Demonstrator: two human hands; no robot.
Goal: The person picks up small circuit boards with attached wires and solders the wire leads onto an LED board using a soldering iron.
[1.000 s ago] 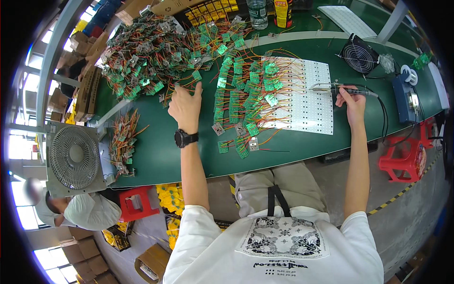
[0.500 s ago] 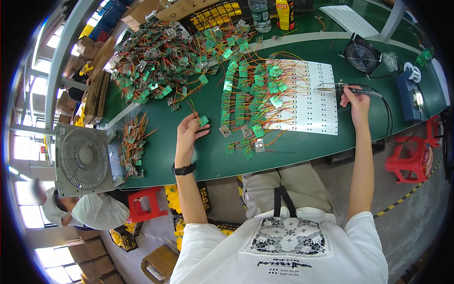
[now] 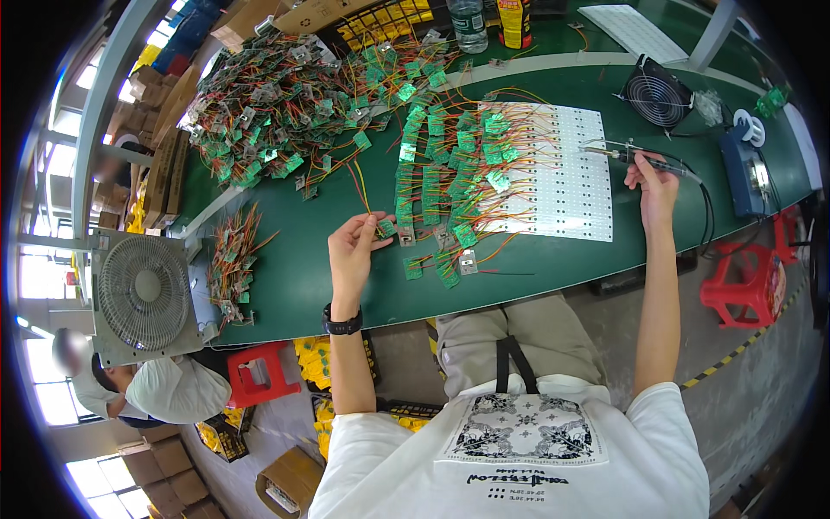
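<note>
Between the thumb and fingers of my left hand (image 3: 352, 251) is a small green circuit board (image 3: 386, 228), its red and yellow wires standing up above the fingertips. My right hand (image 3: 654, 192) grips a soldering iron (image 3: 650, 160) with a cable, its tip pointing left over the right part of a white perforated panel (image 3: 581, 186). Rows of wired green boards (image 3: 431, 192) lie just right of my left hand, and their wires run onto the panel. A few loose boards (image 3: 450, 275) rest near the front of these rows.
A big heap of wired boards (image 3: 268, 112) fills the back left, with a smaller pile (image 3: 233, 268) nearer. At right stand a small black fan (image 3: 659, 97), a blue soldering station (image 3: 749, 177) and a solder spool (image 3: 750, 130). A bottle (image 3: 469, 24) stands at the back.
My left hand has moved slightly right with the board, whose wires now point upward. My right hand still holds the soldering iron in nearly the same place. The whole view has shifted slightly.
</note>
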